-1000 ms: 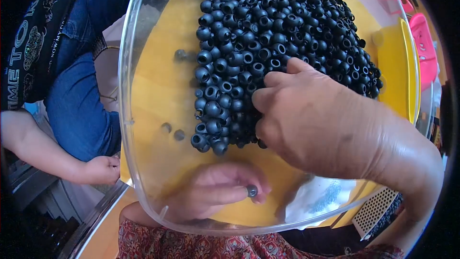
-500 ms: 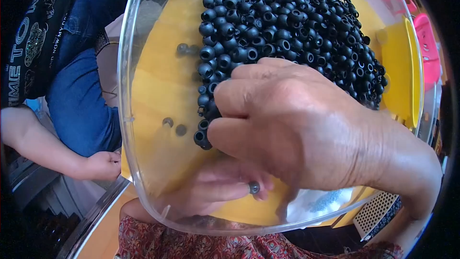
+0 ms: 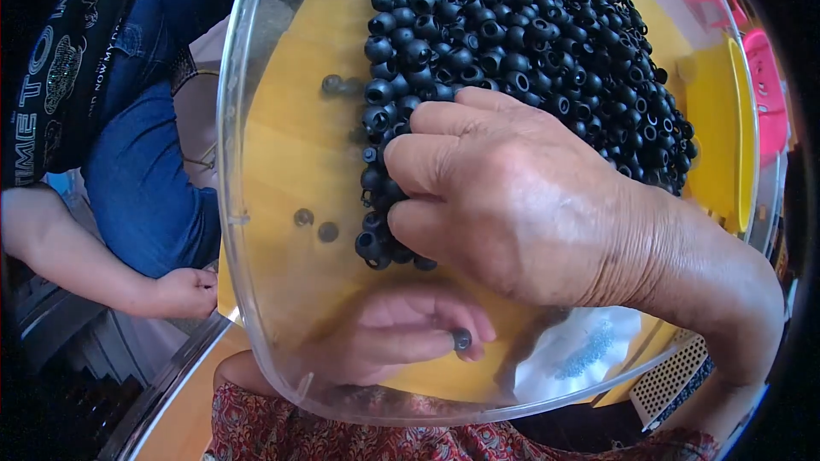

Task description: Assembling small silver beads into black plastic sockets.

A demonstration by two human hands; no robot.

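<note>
A large heap of black, hollow, ball-shaped beads (image 3: 512, 43) with wide round openings lies in a clear plastic box (image 3: 243, 205). My right hand (image 3: 521, 196) reaches over the near side of the heap, its fingers curled down among the beads. Its fingertips are hidden, so whatever they grip does not show. Below it, seen through the clear plastic, my left hand (image 3: 384, 337) pinches a single black bead (image 3: 461, 340) between thumb and fingers.
A yellow container (image 3: 717, 128) and a pink plastic thing (image 3: 763, 102) stand at the right. White crumpled sheet (image 3: 530, 371) carries small pale-blue grains. A white perforated basket (image 3: 666, 380) sits lower right. At the left, another person's hand (image 3: 184, 292) rests near the table edge.
My right hand has shifted slightly up and to the right, uncovering more of the heap's near edge and the white sheet. My left hand keeps its bead.
</note>
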